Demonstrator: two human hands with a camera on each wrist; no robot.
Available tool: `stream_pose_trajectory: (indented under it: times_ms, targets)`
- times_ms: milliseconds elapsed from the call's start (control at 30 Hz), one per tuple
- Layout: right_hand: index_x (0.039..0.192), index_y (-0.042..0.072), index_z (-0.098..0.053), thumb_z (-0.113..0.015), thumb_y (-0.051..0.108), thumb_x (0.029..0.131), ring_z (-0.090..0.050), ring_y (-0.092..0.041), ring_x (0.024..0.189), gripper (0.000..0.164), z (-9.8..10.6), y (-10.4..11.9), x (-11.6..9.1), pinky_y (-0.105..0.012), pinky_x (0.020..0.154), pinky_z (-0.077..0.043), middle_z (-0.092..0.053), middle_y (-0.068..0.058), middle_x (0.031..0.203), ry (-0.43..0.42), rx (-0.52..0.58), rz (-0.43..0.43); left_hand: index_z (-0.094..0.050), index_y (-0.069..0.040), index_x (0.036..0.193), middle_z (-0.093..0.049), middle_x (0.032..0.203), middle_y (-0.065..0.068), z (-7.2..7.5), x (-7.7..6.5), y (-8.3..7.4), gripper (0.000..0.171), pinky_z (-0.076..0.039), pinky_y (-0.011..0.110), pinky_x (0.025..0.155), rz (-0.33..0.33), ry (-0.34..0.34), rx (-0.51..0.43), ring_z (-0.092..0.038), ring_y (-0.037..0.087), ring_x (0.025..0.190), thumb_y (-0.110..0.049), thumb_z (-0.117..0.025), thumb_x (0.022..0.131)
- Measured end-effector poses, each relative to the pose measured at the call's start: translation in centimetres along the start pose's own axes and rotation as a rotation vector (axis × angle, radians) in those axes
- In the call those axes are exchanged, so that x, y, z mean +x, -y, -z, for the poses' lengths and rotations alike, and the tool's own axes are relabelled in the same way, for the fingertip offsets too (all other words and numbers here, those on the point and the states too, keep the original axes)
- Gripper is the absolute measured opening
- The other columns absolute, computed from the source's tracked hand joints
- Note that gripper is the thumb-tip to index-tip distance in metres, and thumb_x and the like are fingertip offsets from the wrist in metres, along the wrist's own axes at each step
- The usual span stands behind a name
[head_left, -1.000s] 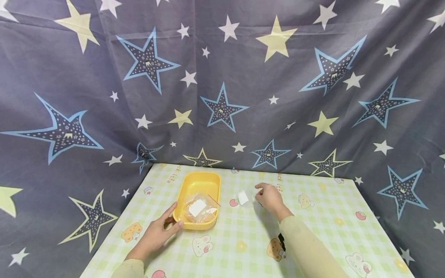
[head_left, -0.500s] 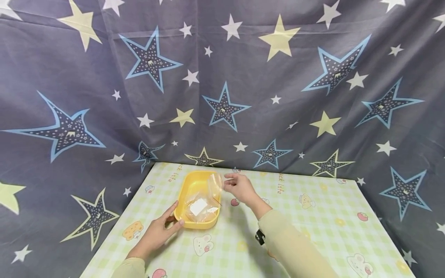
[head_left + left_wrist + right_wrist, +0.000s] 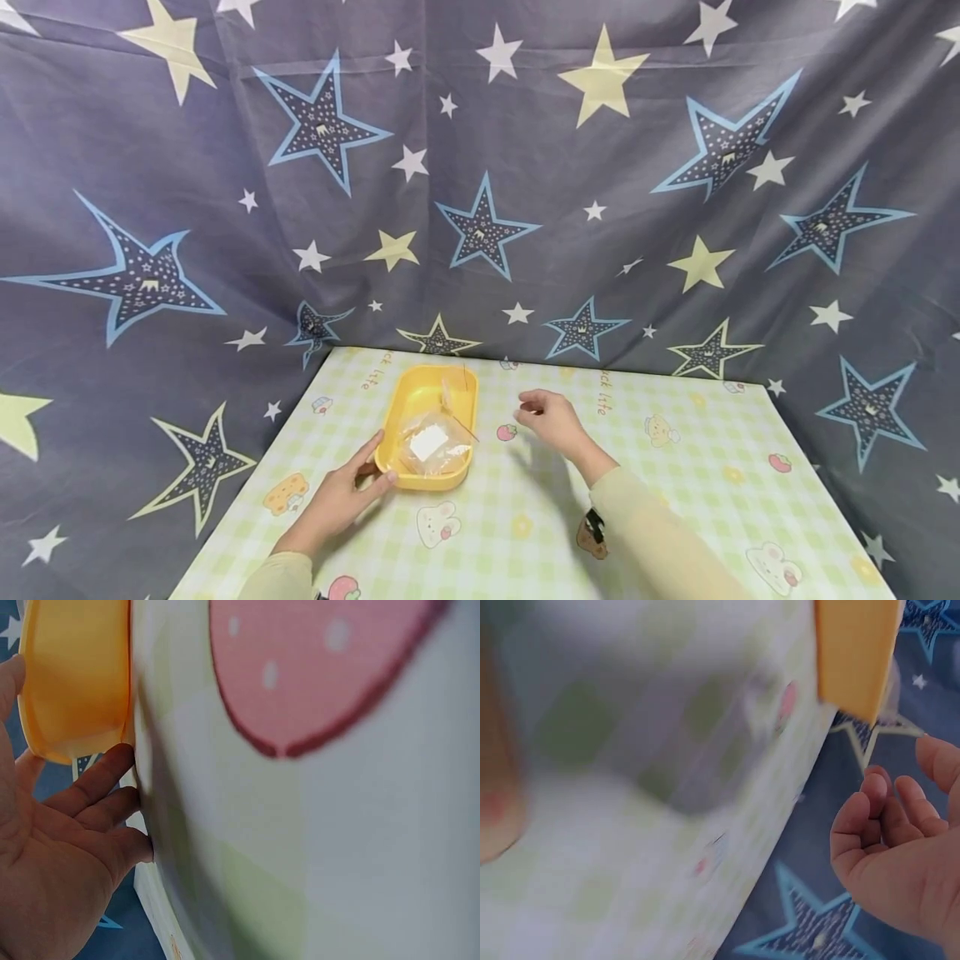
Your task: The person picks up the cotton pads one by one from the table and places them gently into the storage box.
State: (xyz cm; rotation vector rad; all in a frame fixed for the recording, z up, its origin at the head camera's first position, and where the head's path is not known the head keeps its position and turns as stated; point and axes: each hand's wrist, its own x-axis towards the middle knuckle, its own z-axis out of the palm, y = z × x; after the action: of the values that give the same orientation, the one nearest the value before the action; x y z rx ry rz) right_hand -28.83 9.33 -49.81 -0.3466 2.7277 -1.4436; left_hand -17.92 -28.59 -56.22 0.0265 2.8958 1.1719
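Note:
A yellow rectangular plastic bin (image 3: 408, 400) stands on the table. Inside lies a clear zip bag (image 3: 453, 450) with a white label (image 3: 428, 442) and a red seal line. A second clear bag (image 3: 447, 395) leans upright at the bin's far right side, largely transparent. My left hand (image 3: 337, 504) rests at the near left corner, thumb on the front wall and index finger along the left wall, the other fingers relaxed. To the right of the bin, my right hand (image 3: 557, 423) hangs over the cloth with loosely bent fingers and nothing in them.
The table wears a green checked cloth (image 3: 675, 500) printed with bears, rabbits and strawberries. A dark curtain (image 3: 480, 150) with stars hangs behind its back edge and along both sides. A black wrist strap (image 3: 595, 525) shows at the right sleeve.
My right hand lifted a clear bag with a white label off the cloth, carried it left to the bin and let it go inside. It then drew back right. The left hand stayed put.

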Motion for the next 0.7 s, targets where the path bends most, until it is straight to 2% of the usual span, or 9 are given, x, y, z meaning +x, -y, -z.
stream_pose_trajectory:
  times_ms: [233,467,533,600,700]
  targets:
    - [0.137,-0.001,-0.068,-0.073,0.018,0.101,-0.073,-0.030,0.110,0.042,4.6,-5.0,-2.6,-0.042,0.093,-0.063,-0.078,-0.016,0.119,-0.042,-0.061,-0.075,-0.025,-0.036,0.171,-0.068,0.147,0.013,0.5,-0.2,0.1,0.086,-0.030,0.073,0.125,-0.009,0.000,0.021,-0.050,0.048,0.149,-0.065,-0.064,0.100]
    - [0.141,-0.007,-0.062,-0.071,0.021,0.103,-0.074,-0.041,0.109,0.049,11.6,-9.9,-6.7,-0.055,0.096,-0.061,-0.075,-0.027,0.125,-0.064,-0.252,-0.060,-0.022,-0.036,0.172,-0.068,0.147,0.015,1.2,-0.4,0.0,0.087,-0.034,0.070,0.125,-0.005,0.030,0.021,-0.053,0.046,0.147,-0.065,-0.063,0.101]
    - [0.145,-0.008,-0.057,-0.069,0.025,0.104,-0.072,-0.047,0.112,0.054,13.6,-11.3,-8.0,-0.059,0.097,-0.060,-0.071,-0.033,0.130,-0.071,-0.307,-0.068,-0.021,-0.035,0.172,-0.067,0.148,0.016,1.9,-0.6,0.3,0.087,-0.037,0.069,0.124,-0.018,0.041,0.051,-0.055,0.045,0.146,-0.065,-0.063,0.101]
    - [0.150,-0.007,-0.052,-0.068,0.031,0.105,-0.068,-0.053,0.117,0.062,15.4,-12.7,-9.2,-0.064,0.098,-0.058,-0.066,-0.037,0.136,-0.085,-0.373,-0.080,-0.022,-0.033,0.172,-0.062,0.153,0.020,2.9,-0.6,0.8,0.089,-0.035,0.072,0.123,-0.040,0.034,0.109,-0.051,0.049,0.148,-0.065,-0.064,0.100]
    - [0.159,-0.005,-0.042,-0.067,0.045,0.104,-0.056,-0.064,0.128,0.079,18.1,-14.4,-10.5,-0.076,0.104,-0.048,-0.053,-0.041,0.149,-0.124,-0.478,-0.097,-0.026,-0.026,0.172,-0.050,0.161,0.026,5.1,-0.4,1.8,0.092,-0.024,0.081,0.122,-0.110,-0.032,0.258,-0.036,0.062,0.152,-0.065,-0.066,0.099]
